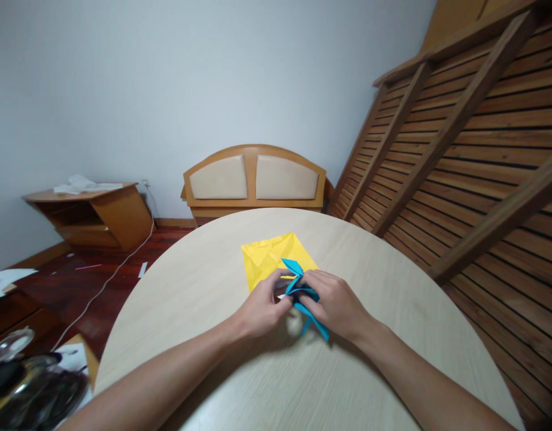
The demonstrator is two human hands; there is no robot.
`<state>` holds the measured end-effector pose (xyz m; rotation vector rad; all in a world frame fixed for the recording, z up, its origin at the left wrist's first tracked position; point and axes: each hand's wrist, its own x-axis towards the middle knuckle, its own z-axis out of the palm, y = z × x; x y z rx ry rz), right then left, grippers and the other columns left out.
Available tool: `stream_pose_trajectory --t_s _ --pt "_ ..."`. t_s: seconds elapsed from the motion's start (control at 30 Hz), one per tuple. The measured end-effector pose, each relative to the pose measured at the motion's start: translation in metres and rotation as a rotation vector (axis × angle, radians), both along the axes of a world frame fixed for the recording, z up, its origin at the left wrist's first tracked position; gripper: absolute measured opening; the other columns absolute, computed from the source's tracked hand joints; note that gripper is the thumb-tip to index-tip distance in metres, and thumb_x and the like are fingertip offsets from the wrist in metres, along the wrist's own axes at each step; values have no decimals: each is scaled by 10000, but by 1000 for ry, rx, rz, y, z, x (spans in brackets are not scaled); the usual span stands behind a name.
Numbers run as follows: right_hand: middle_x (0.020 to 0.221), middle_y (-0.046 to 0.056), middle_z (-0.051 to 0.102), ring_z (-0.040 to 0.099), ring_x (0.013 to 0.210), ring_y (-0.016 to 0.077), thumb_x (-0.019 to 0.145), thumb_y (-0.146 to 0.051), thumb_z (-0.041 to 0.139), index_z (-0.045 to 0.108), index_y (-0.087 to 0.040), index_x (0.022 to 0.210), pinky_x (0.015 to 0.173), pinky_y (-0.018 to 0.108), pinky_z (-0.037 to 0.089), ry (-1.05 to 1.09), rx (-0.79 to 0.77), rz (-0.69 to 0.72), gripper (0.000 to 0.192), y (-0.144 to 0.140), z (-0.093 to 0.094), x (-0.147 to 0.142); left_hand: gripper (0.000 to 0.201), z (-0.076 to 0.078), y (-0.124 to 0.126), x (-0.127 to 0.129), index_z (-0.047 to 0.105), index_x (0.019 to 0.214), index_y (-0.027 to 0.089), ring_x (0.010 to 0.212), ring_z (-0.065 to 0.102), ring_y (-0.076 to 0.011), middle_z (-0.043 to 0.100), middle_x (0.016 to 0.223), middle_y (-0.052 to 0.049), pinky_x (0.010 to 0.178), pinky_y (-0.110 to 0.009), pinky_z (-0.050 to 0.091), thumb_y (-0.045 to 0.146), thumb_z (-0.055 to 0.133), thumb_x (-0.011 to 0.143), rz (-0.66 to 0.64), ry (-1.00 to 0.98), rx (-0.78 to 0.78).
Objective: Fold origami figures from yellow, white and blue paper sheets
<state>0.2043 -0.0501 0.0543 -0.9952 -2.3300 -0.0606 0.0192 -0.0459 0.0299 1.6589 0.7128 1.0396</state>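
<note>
Fingers of left hand [260,308] and right hand [334,305] pinched shut on blue folded paper [303,293], just before yellow sheet [271,257].

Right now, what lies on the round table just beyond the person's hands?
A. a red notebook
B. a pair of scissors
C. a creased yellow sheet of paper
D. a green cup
C: a creased yellow sheet of paper lies flat on the table, just beyond the left hand and right hand, which together pinch a folded blue paper piece.
</note>
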Motion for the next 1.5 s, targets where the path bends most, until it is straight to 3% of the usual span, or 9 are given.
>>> stream_pose_trajectory --t_s 0.2,0.47,0.77,0.93,1.07,1.17,1.3,1.37,1.5 --pt "837 30 677 646 767 188 936 -235 550 567 -205 884 700 298 477 160 -116 26 63 -2 5 5 339 3 7 -5 583 1106 146 823 625 -182 667 972 -91 747 -310 507 196 587 771 -29 -31 -100" --pt "788 -1 654 612 676 162 943 -417 572 581 -214 905 614 264 466 534 -272 -126 207 1 7 12 141 0 15 -5 545 679 168 611 515 -139 569 655 -19 612 -270 437 297 572 731 135 -96 -240" --pt "719 -1 622 582 666 171 873 -493 627 593 -195 786 615 269 460 749 -320 -185 312 22 5 25 258 5 15 -12 570 677 152 563 486 -111 546 613 3 571 -239 386 379 680 734 136 -135 -277" --pt "774 32 669 618 715 210 894 -500 585 633 -188 840 654 310 472 643 -293 -284 320 31 1 34 290 4 17 -11 567 627 157 549 513 -115 547 573 2 562 -237 402 380 678 775 110 -62 -323" --pt "954 78 706 633 884 278 882 -395 627 651 -200 1040 767 385 444 391 87 -458 252 27 4 36 375 2 16 -8 538 585 169 546 537 -131 552 545 -11 565 -250 432 443 637 820 193 -60 -394" --pt "1015 79 708 602 985 294 915 -317 600 685 -229 974 842 419 389 202 354 -427 136 14 12 28 378 4 14 -6 564 616 168 583 583 -158 598 577 -34 566 -259 454 474 624 829 261 -53 -427" --pt "971 83 716 632 899 238 900 -461 600 660 -175 1056 787 368 398 135 246 -38 332 -12 20 6 395 8 13 -6 587 657 159 595 603 -170 630 612 -43 575 -273 480 518 628 816 321 -33 -423" --pt "997 73 722 630 906 256 789 -595 680 665 -192 1092 845 407 362 70 194 -11 505 -21 20 -4 418 9 13 -6 583 649 157 587 595 -168 625 604 -39 571 -273 485 543 635 801 353 -28 -394" --pt "1009 38 739 608 1021 288 734 -565 748 692 -245 997 1041 513 211 -33 163 -34 419 -23 13 -13 442 10 14 -8 572 631 158 568 567 -156 612 601 -36 563 -270 490 573 634 771 390 -37 -339"
